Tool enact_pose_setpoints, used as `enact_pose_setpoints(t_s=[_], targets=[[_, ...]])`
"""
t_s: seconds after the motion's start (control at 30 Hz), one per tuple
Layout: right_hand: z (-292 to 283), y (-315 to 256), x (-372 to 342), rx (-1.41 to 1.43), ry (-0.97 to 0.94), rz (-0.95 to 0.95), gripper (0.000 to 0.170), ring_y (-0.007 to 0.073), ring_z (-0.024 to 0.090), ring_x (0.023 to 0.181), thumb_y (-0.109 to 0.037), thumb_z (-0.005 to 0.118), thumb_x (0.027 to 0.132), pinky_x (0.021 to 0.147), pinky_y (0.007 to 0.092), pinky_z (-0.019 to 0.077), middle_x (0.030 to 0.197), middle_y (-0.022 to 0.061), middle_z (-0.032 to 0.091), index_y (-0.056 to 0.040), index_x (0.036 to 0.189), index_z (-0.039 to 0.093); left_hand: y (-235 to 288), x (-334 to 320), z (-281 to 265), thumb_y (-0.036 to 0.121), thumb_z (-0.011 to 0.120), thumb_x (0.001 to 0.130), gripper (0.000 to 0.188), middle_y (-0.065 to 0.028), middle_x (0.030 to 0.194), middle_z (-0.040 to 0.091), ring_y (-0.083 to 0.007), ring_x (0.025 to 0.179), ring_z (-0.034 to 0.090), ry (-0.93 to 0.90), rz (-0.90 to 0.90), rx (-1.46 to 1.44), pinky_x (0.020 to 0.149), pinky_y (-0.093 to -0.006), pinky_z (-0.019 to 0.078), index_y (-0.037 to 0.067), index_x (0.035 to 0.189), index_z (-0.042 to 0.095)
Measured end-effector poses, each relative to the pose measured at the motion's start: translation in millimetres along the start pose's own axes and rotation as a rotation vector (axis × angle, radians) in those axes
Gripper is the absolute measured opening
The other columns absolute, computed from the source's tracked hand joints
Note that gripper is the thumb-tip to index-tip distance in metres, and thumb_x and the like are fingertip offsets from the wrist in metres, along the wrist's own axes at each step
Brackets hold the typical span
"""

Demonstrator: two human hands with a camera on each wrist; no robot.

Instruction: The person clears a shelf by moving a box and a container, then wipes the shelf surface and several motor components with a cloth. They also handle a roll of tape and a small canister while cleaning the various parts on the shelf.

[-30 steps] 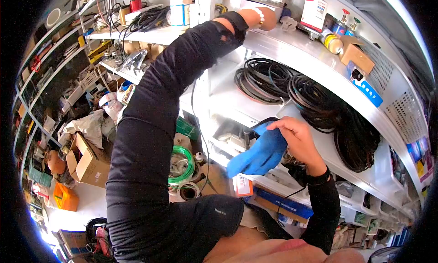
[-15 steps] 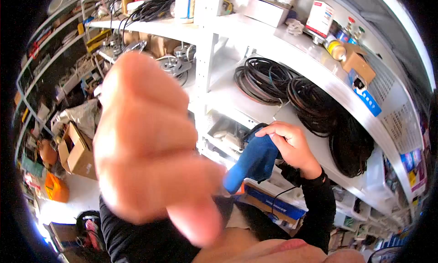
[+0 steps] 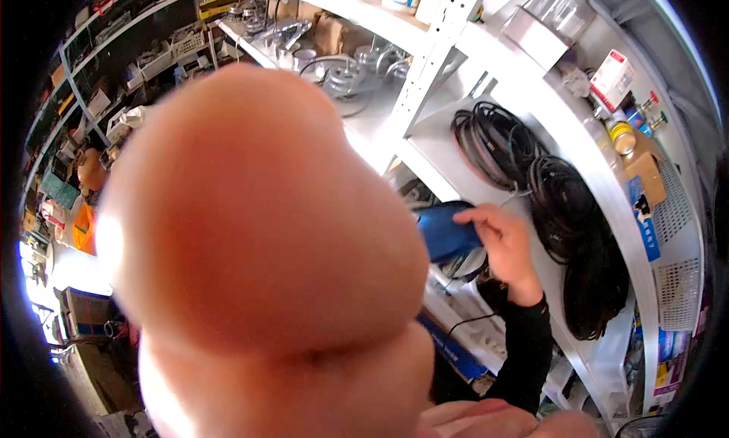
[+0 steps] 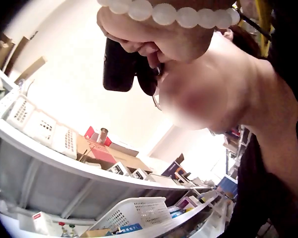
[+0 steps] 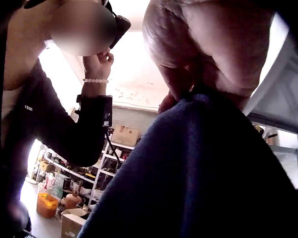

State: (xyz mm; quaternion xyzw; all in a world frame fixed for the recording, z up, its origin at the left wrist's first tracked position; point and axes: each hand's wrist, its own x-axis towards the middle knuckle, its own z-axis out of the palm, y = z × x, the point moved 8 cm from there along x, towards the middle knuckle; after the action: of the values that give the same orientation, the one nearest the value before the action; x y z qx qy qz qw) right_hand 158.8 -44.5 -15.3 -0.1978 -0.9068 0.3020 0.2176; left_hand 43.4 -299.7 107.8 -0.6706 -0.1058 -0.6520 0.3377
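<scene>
In the head view my left hand (image 3: 266,225) is raised very close to the camera, large and blurred. The left wrist view shows that hand (image 4: 154,37) at the face, its fingers curled beside a black head-worn device (image 4: 118,69), with a white bead bracelet (image 4: 164,14) on the wrist. Whether those fingertips grip anything I cannot tell. My right hand (image 3: 501,244) pinches a dark blue cloth (image 3: 448,233) by its upper edge in front of the shelves. Seen from the right wrist, the cloth (image 5: 188,168) hangs down in folds from the fingers.
White metal shelving (image 3: 524,81) curves round the right side, bearing coiled black belts (image 3: 497,145), a small white box (image 3: 611,77) and a yellow-capped can (image 3: 623,138). Metal parts (image 3: 345,73) lie on a shelf behind the left hand. An orange bin (image 3: 83,229) stands at far left.
My left hand has come back from the upper shelf to right before the head camera. The right hand keeps its grip on the cloth, and the head view has tilted and shifted.
</scene>
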Motion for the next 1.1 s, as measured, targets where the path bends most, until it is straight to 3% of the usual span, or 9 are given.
enact_pose_setpoints(t_s=[0.1,0.37,0.47,0.57,0.67,0.73,0.8,0.9,1.1], targets=[[-6.6,-9.9,9.8,0.031,0.051,-0.048,0.03,0.0197,0.058,0.076,0.004,0.046,0.085,0.07,0.0279,0.044,0.087,0.0092,0.063,-0.005,0.105,0.066,-40.5,-1.8,6.7,0.033,0.066,0.077,0.021,0.0032,0.075,0.047,-0.0163,0.069,0.04,-0.049,-0.119,0.038,0.061,-0.0326,0.0286,0.018,0.075,0.051],[-111.9,-82.6,16.2,0.134,0.46,-0.382,0.057,0.021,0.048,0.122,-0.006,0.058,0.083,0.105,0.0324,0.0334,0.135,0.0182,0.048,0.0091,0.135,0.04,-140.9,-122.4,94.4,0.03,0.086,0.057,0.114,-0.0231,0.141,0.034,-0.0413,0.122,0.043,-0.597,-0.546,-0.128,0.1,-0.0448,0.0403,0.008,0.147,0.019],[-165.0,-92.7,3.2,0.118,0.639,-0.353,0.06,0.0217,0.044,0.126,-0.007,0.058,0.085,0.109,0.0331,0.0286,0.138,0.0188,0.045,0.0069,0.139,0.036,-170.4,-139.0,115.0,0.01,0.074,0.069,0.093,-0.0254,0.128,0.049,-0.0417,0.112,0.053,-0.669,-0.819,-0.314,0.094,-0.0434,0.0445,0.013,0.147,0.023],[-209.4,-85.6,-4.6,-0.12,0.842,-0.238,0.056,0.0253,0.05,0.12,-0.012,0.058,0.088,0.104,0.0337,0.0354,0.136,0.02,0.045,0.0038,0.139,0.039,-228.3,-125.5,134.9,0.004,0.066,0.077,0.074,-0.0161,0.131,0.051,-0.0242,0.116,0.054,-0.661,-1.006,-0.418,0.098,-0.0357,0.0437,0.015,0.143,0.034],[-248.7,-60.6,-12.2,-0.738,0.983,0.082,0.056,0.031,0.052,0.117,-0.027,0.055,0.092,0.101,0.0359,0.0383,0.128,0.0252,0.05,0.0046,0.136,0.042,-273.9,-59.6,151.4,-0.001,0.068,0.071,0.059,-0.0145,0.119,0.057,-0.0226,0.103,0.059,-0.291,-0.859,-0.271,0.086,-0.0321,0.0507,0.012,0.126,0.053],[-253.3,-39.8,-3.0,-1.209,0.902,0.223,0.066,0.0388,0.053,0.112,-0.047,0.046,0.094,0.097,0.0414,0.0409,0.116,0.0312,0.054,0.0073,0.131,0.045,-278.7,-26.1,172.8,0.006,0.063,0.07,0.037,-0.0158,0.102,0.055,-0.0334,0.088,0.059,-0.073,-0.35,-0.083,0.078,-0.0385,0.0512,0.015,0.105,0.064],[-216.1,-19.9,17.3,-1.316,0.652,0.576,0.075,0.0411,0.054,0.11,-0.058,0.044,0.091,0.095,0.0435,0.0416,0.115,0.0296,0.056,0.0063,0.13,0.045,-252.8,-18.1,204.8,0.009,0.057,0.077,0.025,-0.0178,0.101,0.061,-0.0346,0.087,0.062,-0.346,0.134,0.361,0.077,-0.0403,0.0524,0.012,0.099,0.068],[-166.8,-6.9,42.5,-1.248,0.541,0.491,0.086,0.0411,0.056,0.109,-0.068,0.046,0.084,0.093,0.0451,0.044,0.116,0.0289,0.056,0.0026,0.133,0.044,-304.1,-71.3,249.5,0.009,0.052,0.081,0.022,-0.0206,0.098,0.066,-0.0377,0.088,0.066,-0.999,-0.215,0.465,0.075,-0.0423,0.0545,0.005,0.095,0.069],[-135.0,-0.1,155.8,-1.018,0.291,0.432,0.089,0.0392,0.06,0.103,-0.074,0.051,0.075,0.089,0.044,0.0477,0.112,0.0258,0.061,-0.0045,0.13,0.049,-332.5,-79.3,199.7,0.008,0.059,0.079,0.017,-0.0152,0.097,0.069,-0.0335,0.095,0.065,-1.287,-0.121,0.978,0.079,-0.0407,0.0521,0.006,0.091,0.071]])
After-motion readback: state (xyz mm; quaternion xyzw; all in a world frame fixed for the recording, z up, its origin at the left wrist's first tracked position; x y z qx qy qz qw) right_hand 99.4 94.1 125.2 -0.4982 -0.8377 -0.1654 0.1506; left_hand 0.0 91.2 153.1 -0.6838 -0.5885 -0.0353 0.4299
